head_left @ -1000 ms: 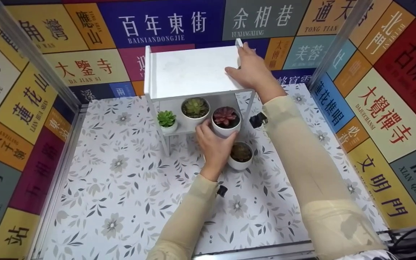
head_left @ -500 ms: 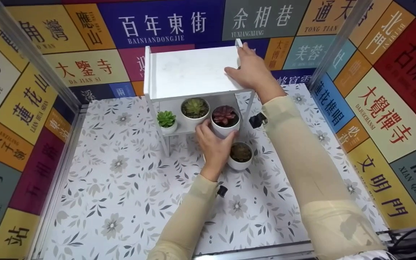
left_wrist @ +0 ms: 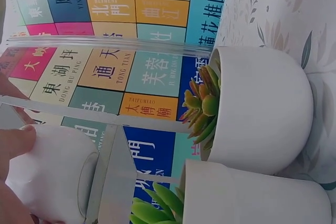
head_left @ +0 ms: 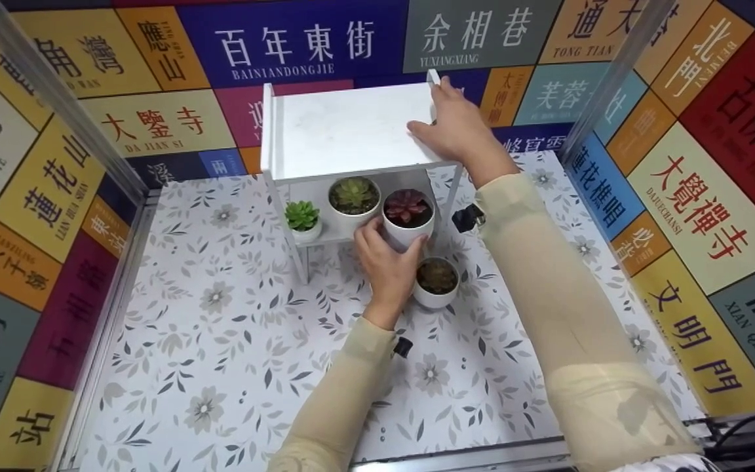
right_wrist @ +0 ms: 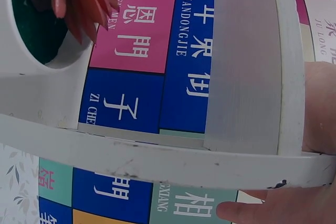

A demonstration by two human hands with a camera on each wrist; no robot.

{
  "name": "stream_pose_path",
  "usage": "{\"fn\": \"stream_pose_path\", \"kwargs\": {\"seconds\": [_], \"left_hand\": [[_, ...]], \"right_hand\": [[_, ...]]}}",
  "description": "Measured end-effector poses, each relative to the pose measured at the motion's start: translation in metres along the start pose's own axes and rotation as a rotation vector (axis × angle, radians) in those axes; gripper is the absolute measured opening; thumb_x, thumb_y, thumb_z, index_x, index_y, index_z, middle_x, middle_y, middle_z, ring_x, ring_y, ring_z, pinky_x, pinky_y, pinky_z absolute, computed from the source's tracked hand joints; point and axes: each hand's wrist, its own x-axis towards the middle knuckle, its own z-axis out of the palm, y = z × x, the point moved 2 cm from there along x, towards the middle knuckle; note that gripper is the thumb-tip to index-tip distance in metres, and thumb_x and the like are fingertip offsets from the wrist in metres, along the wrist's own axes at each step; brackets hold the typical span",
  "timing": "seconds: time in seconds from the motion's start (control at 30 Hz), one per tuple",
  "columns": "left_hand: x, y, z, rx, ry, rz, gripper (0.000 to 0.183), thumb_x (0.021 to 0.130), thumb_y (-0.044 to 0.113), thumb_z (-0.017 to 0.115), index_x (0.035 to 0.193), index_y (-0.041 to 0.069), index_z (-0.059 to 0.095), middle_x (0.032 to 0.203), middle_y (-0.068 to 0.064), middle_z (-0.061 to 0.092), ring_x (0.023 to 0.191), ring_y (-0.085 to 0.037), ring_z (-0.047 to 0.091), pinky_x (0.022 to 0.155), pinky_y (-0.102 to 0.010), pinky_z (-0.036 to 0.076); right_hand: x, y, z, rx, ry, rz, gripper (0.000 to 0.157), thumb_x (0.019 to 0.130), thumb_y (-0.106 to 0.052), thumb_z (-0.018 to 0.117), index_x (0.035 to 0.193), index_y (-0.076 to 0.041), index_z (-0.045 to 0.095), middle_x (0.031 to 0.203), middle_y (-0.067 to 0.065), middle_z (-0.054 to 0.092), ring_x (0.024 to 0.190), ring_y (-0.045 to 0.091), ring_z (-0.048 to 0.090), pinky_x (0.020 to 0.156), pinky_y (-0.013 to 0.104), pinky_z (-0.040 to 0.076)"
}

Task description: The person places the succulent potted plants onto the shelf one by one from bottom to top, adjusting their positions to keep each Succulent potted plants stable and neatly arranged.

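In the head view my left hand (head_left: 387, 265) grips a white pot with a red succulent (head_left: 407, 208) at the front right of the shelf's lower board, thumb on one side and fingers on the other. The left wrist view shows that white pot (left_wrist: 55, 174) with its base close over the board's edge. My right hand (head_left: 459, 128) holds the right end of the white two-tier shelf (head_left: 351, 131), thumb on the top board and fingers over the raised side. On the lower board are a green succulent in a white pot (head_left: 354, 195) and a small bright-green one (head_left: 303, 219).
A white pot with a brownish succulent (head_left: 437, 282) stands on the floral tabletop (head_left: 207, 347), just right of my left wrist. Beside it, the left wrist view shows a taller white pot (left_wrist: 257, 195) with green leaves. Printed panels (head_left: 305, 42) wall the back and sides.
The red succulent's pot has shifted slightly back and left on the shelf with my left hand. My right hand keeps its hold on the shelf.
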Motion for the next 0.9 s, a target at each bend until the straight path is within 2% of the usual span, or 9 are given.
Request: {"fn": "stream_pose_path", "kwargs": {"seconds": [0.23,0.5,0.8,0.9], "left_hand": [[0.0013,0.0028,0.0009,-0.002,0.007,0.015,0.067,0.077,0.024,0.095,0.127,0.000,0.057,0.122,-0.018,0.056,0.116,-0.034,0.058,0.106,-0.046,0.049],[0.0022,0.0014,0.0041,-0.003,0.014,0.006,0.057,0.078,0.017,0.090,0.124,0.001,0.059,0.118,-0.017,0.059,0.110,-0.034,0.063,0.100,-0.045,0.054],[0.0040,0.0002,0.0055,0.010,0.028,0.058,0.029,0.082,0.009,0.084,0.107,0.005,0.069,0.097,-0.010,0.067,0.087,-0.024,0.067,0.079,-0.037,0.056],[0.0052,-0.0002,0.0061,0.011,0.025,0.071,0.022,0.083,0.008,0.083,0.102,0.006,0.071,0.092,-0.008,0.068,0.082,-0.022,0.067,0.076,-0.035,0.056]], "right_hand": [[-0.0010,0.0015,0.0003,0.004,0.000,-0.003,0.093,0.104,-0.059,0.051,0.172,-0.014,0.007,0.180,0.005,-0.007,0.167,0.031,0.001,0.136,0.051,0.009],[-0.0017,0.0015,-0.0003,-0.003,-0.005,-0.006,0.095,0.103,-0.061,0.051,0.172,-0.013,0.007,0.180,0.005,-0.007,0.167,0.031,0.001,0.136,0.051,0.010],[-0.0017,0.0013,0.0002,-0.005,-0.014,-0.010,0.095,0.103,-0.062,0.051,0.172,-0.014,0.006,0.180,0.005,-0.009,0.167,0.032,0.000,0.135,0.052,0.009],[-0.0011,0.0021,0.0006,-0.005,-0.011,-0.017,0.095,0.103,-0.062,0.050,0.172,-0.013,0.006,0.180,0.005,-0.008,0.167,0.033,0.001,0.135,0.052,0.009]]}}
